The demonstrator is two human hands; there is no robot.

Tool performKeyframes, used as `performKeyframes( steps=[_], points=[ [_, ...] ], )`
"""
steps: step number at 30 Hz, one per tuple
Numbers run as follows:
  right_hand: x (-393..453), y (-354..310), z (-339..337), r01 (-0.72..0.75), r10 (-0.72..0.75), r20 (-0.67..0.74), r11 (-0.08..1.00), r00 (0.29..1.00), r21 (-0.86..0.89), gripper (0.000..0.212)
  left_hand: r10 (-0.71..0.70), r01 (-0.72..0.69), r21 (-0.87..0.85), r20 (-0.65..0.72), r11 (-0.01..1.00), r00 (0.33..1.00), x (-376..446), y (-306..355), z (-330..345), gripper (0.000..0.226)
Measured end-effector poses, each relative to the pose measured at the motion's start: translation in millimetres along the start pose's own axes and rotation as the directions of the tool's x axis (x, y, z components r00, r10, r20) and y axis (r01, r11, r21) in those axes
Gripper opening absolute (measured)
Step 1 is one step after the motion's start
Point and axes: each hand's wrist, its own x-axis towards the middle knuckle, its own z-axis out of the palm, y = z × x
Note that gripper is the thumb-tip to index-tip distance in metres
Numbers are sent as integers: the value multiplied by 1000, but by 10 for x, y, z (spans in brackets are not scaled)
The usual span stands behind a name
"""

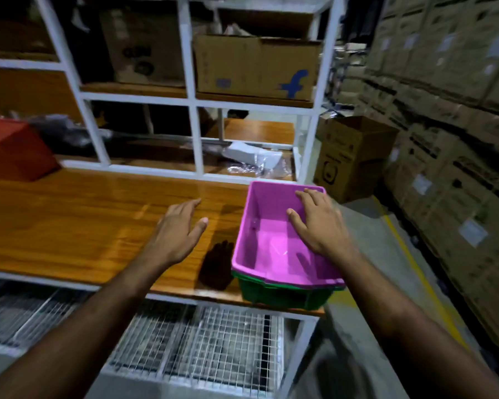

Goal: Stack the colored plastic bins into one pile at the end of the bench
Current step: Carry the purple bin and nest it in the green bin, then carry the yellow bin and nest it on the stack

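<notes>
A pink plastic bin (pixel 267 240) sits nested in a green bin (pixel 283 295) at the right end of the wooden bench (pixel 84 223). My right hand (pixel 319 223) hovers over the pink bin's right side with fingers spread and straight, holding nothing. My left hand (pixel 179 228) is open above the bench top, just left of the bins, fingers extended. A red bin (pixel 15 151) stands at the far left back of the bench.
A white-framed shelf (pixel 192 105) with cardboard boxes (pixel 257 67) rises behind the bench. A wire mesh rack (pixel 202 347) lies under it. An open carton (pixel 352 156) stands on the floor to the right, beside a wall of stacked cartons (pixel 450 125).
</notes>
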Motion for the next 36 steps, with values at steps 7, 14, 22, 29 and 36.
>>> performKeyframes(
  steps=[7, 14, 22, 29, 36],
  points=[
    [173, -1231, 461, 224, -220, 51, 970, 974, -96, 75, -45, 54, 342, -35, 938, 998, -392, -984, -531, 70],
    [324, -2916, 1162, 312, -303, 93, 944, 948, -105, 76, -103, 131, 427, -88, 895, 991, -804, -2376, -1182, 73],
    [491, -4902, 1956, 396, -385, 172, 918, 907, -31, 78, -202, 233, 466, -117, 854, 972, -1293, -4115, -2136, 73],
    [894, -6380, 2551, 474, -470, 190, 880, 862, 31, 77, -297, 348, 476, -182, 808, 938, -1536, -5482, -2841, 73],
    [1457, -7805, 3447, 511, -519, 195, 855, 832, 94, 75, -391, 428, 519, -186, 740, 901, -1422, -6992, -3332, 74]
  ],
)
